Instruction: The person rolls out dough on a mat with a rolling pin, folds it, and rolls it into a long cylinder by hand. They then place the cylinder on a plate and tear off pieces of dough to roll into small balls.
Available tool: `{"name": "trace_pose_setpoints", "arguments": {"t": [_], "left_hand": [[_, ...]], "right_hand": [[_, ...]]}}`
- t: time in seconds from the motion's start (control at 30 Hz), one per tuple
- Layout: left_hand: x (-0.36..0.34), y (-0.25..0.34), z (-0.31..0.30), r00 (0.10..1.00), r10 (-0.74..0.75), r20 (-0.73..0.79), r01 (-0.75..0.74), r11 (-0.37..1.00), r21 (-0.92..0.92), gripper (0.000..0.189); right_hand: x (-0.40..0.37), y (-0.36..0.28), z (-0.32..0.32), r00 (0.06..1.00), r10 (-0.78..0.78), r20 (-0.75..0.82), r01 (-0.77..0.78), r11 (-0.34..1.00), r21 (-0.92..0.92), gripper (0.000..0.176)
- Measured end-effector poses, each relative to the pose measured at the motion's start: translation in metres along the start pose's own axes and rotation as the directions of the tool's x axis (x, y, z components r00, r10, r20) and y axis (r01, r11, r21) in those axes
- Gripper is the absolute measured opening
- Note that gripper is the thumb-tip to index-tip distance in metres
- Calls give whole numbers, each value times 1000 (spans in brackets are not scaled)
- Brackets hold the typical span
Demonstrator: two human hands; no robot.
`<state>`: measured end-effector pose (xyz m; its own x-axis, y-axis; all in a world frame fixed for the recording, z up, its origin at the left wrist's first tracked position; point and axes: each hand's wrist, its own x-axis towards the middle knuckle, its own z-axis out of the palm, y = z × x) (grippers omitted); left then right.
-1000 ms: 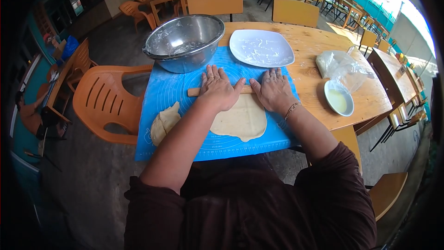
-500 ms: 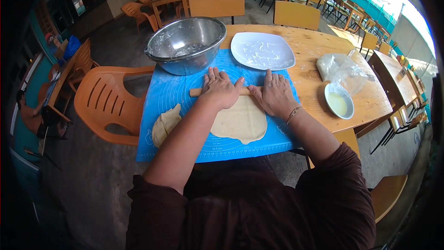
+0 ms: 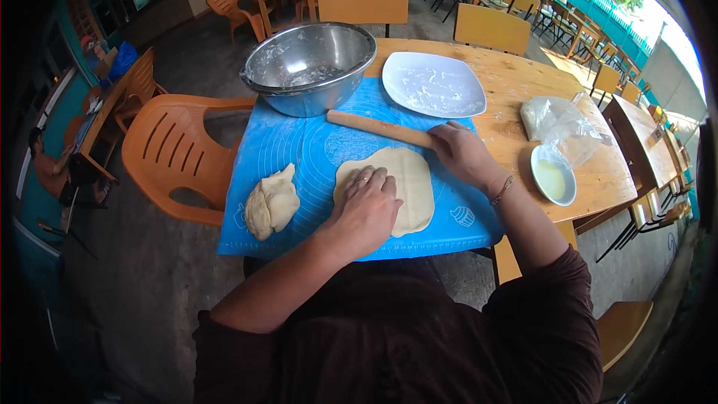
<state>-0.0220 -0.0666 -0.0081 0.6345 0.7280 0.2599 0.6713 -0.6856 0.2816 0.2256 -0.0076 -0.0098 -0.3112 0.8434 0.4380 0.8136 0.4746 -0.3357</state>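
Note:
A flat sheet of rolled dough (image 3: 413, 187) lies on the blue baking mat (image 3: 299, 135). My left hand (image 3: 366, 206) rests on the left part of this sheet, palm down, with its fingers laid over the surface; their tips are partly hard to make out. Beyond the sheet, my right hand (image 3: 462, 153) grips the right end of a wooden rolling pin (image 3: 378, 126), which slants across the mat. To the left sits a thick, folded lump of dough (image 3: 271, 203), apart from both hands.
Behind the mat stand a floury steel bowl (image 3: 310, 67) and a white plate (image 3: 434, 84) dusted with flour. At right are a clear plastic bag (image 3: 561, 127) and a small bowl of pale yellow liquid (image 3: 553, 177). An orange chair (image 3: 179, 153) stands left; a person (image 3: 56, 168) sits farther off.
Both hands were on the rolling pin over the dough. My left hand has let go and come down onto the sheet. The pin now lies beyond it, held by my right hand alone.

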Motion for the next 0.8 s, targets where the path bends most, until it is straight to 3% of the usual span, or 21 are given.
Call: {"name": "trace_pose_setpoints", "arguments": {"t": [0.07, 0.13, 0.27, 0.33, 0.37, 0.4, 0.47, 0.5, 0.53, 0.6, 0.63, 0.7, 0.8], "left_hand": [[-19, -16, 8, 1000, 20, -18, -19, 998, 52, 46], [-30, -26, 5, 994, 31, -101, -21, 996, 92, 47], [-44, -33, -25, 995, -38, -88, 43, 998, 56, 37], [-42, -26, -55, 942, -109, -318, 22, 964, -265, 27], [-41, -24, -61, 877, -41, -478, -45, 985, -168, 21], [-42, -24, -61, 877, -49, -478, -39, 984, -172, 21], [-41, -23, -61, 878, 73, -474, -163, 975, -153, 21], [-43, -21, -56, 922, 91, -375, -160, 975, -156, 30], [-43, -21, -46, 923, 87, -374, -156, 975, -157, 30], [-42, -21, -25, 982, 112, -151, -113, 994, -4, 53], [-43, -18, -21, 990, 94, -109, -88, 994, 56, 64], [-45, -9, -23, 995, 69, -66, -65, 995, 71, 67], [-44, -8, -25, 999, 34, -35, -32, 998, 49, 71]], "right_hand": [[0, 0, -14, 997, 72, 16, -73, 994, 77, 21], [-1, -7, -39, 957, 279, 77, -282, 959, 26, 24], [-23, -32, -62, 957, 239, 166, -231, 971, -63, 31], [-35, -39, -54, 973, 166, 162, -162, 986, -37, 31], [-38, -44, -49, 987, 92, 132, -92, 996, -10, 29], [-42, -48, -44, 995, 17, 98, -18, 1000, 16, 26], [-49, -54, -32, 994, -19, 103, 17, 999, 29, 26], [-51, -57, -25, 995, -63, 73, 66, 997, -39, 26], [-52, -59, -20, 993, -107, 44, 111, 988, -106, 26], [-52, -60, -17, 992, -112, 57, 117, 988, -101, 25], [-50, -62, -17, 991, -128, 39, 132, 983, -128, 25], [-45, -66, -14, 990, -142, 17, 143, 977, -156, 26], [-39, -70, 0, 983, -182, 39, 183, 983, -16, 29]]}}
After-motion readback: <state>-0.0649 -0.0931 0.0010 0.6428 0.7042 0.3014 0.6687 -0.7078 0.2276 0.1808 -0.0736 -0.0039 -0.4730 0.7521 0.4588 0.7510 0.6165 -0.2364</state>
